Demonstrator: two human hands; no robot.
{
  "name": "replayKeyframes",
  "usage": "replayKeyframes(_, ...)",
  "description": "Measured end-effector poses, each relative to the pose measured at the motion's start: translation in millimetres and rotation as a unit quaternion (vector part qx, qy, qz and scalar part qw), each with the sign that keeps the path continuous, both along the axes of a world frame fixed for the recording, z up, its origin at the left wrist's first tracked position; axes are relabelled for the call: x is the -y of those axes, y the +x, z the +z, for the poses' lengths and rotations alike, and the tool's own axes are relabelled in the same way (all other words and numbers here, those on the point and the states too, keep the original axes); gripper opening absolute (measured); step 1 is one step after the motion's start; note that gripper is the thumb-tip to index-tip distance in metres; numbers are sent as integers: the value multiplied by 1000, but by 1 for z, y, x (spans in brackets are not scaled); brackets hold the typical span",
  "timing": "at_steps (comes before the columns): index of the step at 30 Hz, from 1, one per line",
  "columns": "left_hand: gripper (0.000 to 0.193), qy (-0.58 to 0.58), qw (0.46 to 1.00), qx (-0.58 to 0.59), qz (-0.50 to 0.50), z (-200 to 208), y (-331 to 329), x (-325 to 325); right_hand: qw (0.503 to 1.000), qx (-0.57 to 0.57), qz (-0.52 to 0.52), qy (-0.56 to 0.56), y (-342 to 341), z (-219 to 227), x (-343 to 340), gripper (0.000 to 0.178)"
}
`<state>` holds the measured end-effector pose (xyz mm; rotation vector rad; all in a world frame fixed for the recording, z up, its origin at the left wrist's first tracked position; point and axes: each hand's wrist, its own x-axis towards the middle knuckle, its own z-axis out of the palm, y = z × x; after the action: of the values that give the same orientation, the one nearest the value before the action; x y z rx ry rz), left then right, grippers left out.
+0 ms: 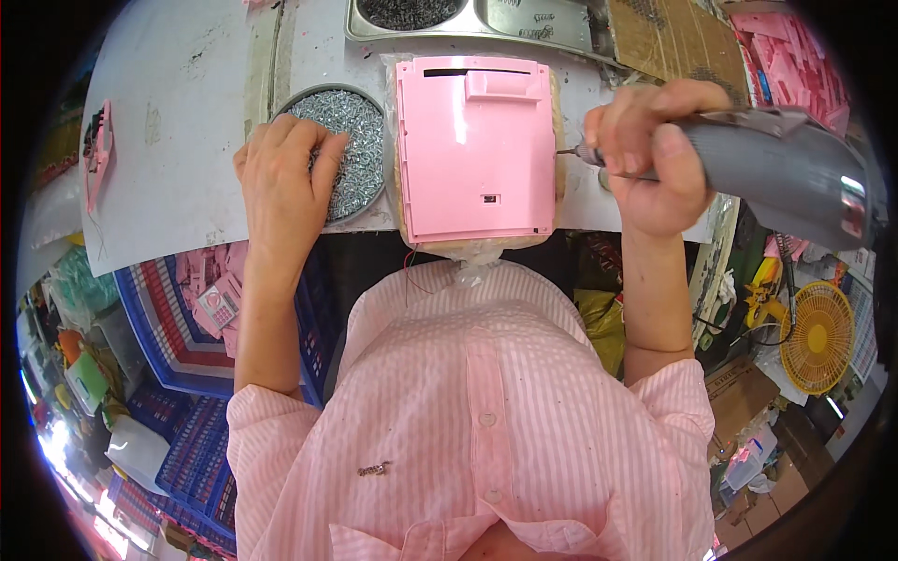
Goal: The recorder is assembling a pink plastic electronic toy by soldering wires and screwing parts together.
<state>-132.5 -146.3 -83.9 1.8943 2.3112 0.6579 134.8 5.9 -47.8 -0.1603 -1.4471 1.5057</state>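
Note:
A pink plastic housing point(477, 150) lies on a plastic-wrapped pad point(559, 201) at the table's near edge, with a slot near its top and a small switch opening lower down. Left of it stands a round dish of small silvery screws point(360, 173). Over the dish's left side, my left hand point(285, 164) reaches with bent fingers, the tips down at the screws; what they pinch is hidden. My right hand point(655, 150) is wrapped round a grey electric screwdriver point(776, 168). Its thin bit points left, beside the housing's right edge. A red wire point(412, 273) hangs below the housing.
A metal tray point(510, 19) with dark and silvery small parts sits at the back beside cardboard point(664, 37). Pink parts point(786, 56) are heaped far right. Blue crates point(173, 360) stand lower left, a yellow fan point(818, 337) lower right. A pink piece point(97, 159) lies far left.

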Motion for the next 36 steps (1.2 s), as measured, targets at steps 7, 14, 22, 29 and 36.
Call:
replayKeyframes(7,29,137,976,91,-142,37,67,-20,995,1,97,5,16,33,-2,37)
replayKeyframes(14,15,191,939,70,-279,27,108,-55,988,21,150,7,24,60,4,40)
replayKeyframes(22,12,183,938,149,-255,17,107,-44,989,2,146,0,21,65,7,32)
replayKeyframes(29,21,202,936,172,-230,16,96,-31,989,-7,149,-13,4,59,19,32)
replayKeyframes(36,13,27,999,-22,-19,15,2,-6,996,5,89,1,24,38,-3,35)
